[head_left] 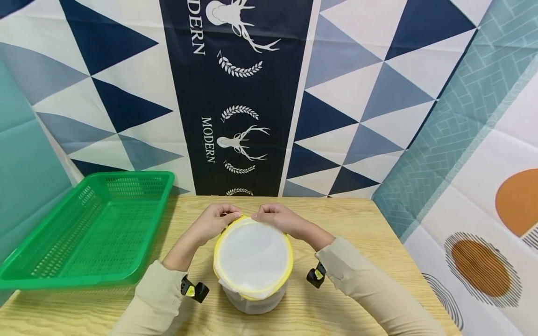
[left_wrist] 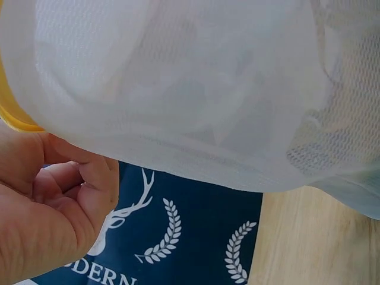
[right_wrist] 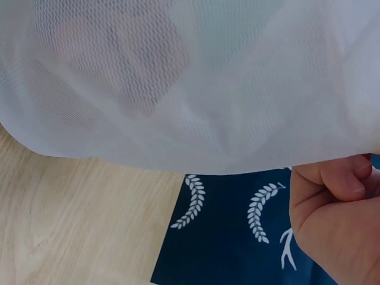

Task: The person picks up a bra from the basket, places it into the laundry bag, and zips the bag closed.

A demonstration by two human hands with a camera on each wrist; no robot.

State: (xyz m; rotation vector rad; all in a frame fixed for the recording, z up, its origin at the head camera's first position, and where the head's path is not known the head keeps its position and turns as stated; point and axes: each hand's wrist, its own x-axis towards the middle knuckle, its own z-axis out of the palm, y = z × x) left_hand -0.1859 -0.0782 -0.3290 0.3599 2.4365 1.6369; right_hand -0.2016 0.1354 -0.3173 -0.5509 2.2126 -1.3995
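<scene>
A white mesh laundry bag (head_left: pixel 255 256), round with yellow trim, stands on the table between both arms. Its translucent mesh side (left_wrist: pixel 178 89) fills most of the left wrist view, with some yellow edging (left_wrist: pixel 18 122) at the left. At the far rim, my left hand (head_left: pixel 219 219) pinches the yellow edge between thumb and curled fingers. Close beside it, my right hand (head_left: pixel 280 219) grips the same rim a little to the right. In the right wrist view the mesh (right_wrist: pixel 148 89) hangs above the right hand (right_wrist: pixel 341 205), and the fingertips are partly hidden.
A green plastic basket (head_left: pixel 145 247) with perforated sides sits to the left on the wooden table (head_left: pixel 336 289). Behind the table hangs a patterned cloth (head_left: pixel 239 93) with deer heads and triangles. Another patterned cloth (head_left: pixel 475 224) lines the right side.
</scene>
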